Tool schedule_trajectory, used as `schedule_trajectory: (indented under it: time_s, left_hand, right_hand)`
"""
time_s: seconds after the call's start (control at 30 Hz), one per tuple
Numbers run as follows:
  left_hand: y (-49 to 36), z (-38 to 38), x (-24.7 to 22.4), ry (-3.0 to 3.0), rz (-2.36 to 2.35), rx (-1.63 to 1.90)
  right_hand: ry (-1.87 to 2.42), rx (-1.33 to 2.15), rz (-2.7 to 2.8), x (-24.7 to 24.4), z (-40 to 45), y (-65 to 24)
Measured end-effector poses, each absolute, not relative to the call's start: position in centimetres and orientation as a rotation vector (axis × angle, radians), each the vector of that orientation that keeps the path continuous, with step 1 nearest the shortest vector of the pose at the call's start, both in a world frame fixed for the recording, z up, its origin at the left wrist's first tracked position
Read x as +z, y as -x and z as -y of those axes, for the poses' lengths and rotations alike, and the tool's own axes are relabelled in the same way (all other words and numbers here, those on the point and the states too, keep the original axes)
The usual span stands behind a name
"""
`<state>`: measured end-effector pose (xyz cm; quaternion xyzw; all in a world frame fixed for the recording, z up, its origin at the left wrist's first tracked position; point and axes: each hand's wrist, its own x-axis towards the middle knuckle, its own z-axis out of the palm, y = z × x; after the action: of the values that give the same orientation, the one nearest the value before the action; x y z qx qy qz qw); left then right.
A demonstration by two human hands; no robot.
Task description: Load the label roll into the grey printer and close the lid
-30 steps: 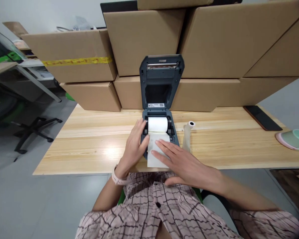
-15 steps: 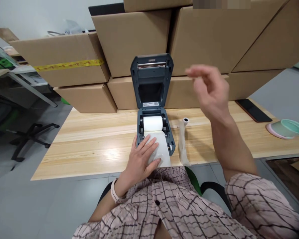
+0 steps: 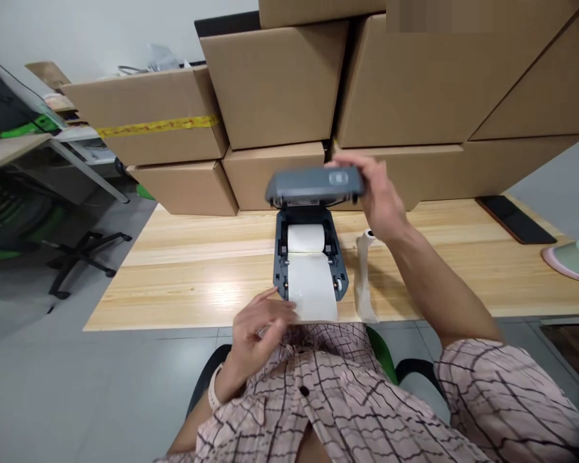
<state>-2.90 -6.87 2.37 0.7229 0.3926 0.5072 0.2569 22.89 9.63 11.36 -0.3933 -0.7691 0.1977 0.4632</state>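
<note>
A dark grey label printer (image 3: 280,257) stands on the wooden table with its lid (image 3: 313,184) tilted partway down. My right hand (image 3: 379,193) grips the lid at its right side; some of the fingers are hidden behind it. Inside the printer sits a white label roll (image 3: 306,238), and its label strip (image 3: 312,286) runs forward over the front of the printer to the table edge. My left hand (image 3: 260,331) is open by the strip's left edge, its fingertips close to the paper; whether they touch it I cannot tell.
Right of the printer lies a small roll with a loose translucent ribbon (image 3: 363,276). A phone (image 3: 515,218) and a green and pink cup-like container (image 3: 572,260) are at the right. Stacked cardboard boxes (image 3: 275,90) line the table's back. An office chair base (image 3: 84,257) stands at the left.
My right hand has come left from the air onto the lid, which has swung from upright to partway down. My left hand has lifted off the label strip and drawn back left.
</note>
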Motion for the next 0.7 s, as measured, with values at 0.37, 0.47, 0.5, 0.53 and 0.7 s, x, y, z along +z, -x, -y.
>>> schedule_trajectory:
  time_s: [0.37, 0.47, 0.5, 0.53, 0.7]
  left_hand:
    - [1.7, -0.9, 1.9, -1.252, -1.158, 1.155]
    - [1.2, -0.9, 1.2, -1.141, -1.090, 1.132]
    - [1.1, -0.7, 1.0, -1.130, -1.081, 1.147]
    - [1.0, -0.6, 0.8, -1.130, -1.077, 1.165]
    - [0.6, -0.6, 0.1, -1.198, -1.072, 1.281]
  right_hand:
    - [1.025, 0.340, 2.059, 3.2, 0.8, -21.7]
    - [1.024, 0.355, 2.005, 2.5, 1.0, -21.2]
    - [1.038, 0.364, 2.002, 2.4, 1.1, -21.1]
    - [1.056, 0.372, 2.005, 2.2, 1.2, -21.1]
    - [1.076, 0.401, 2.021, 1.9, 1.4, -21.0]
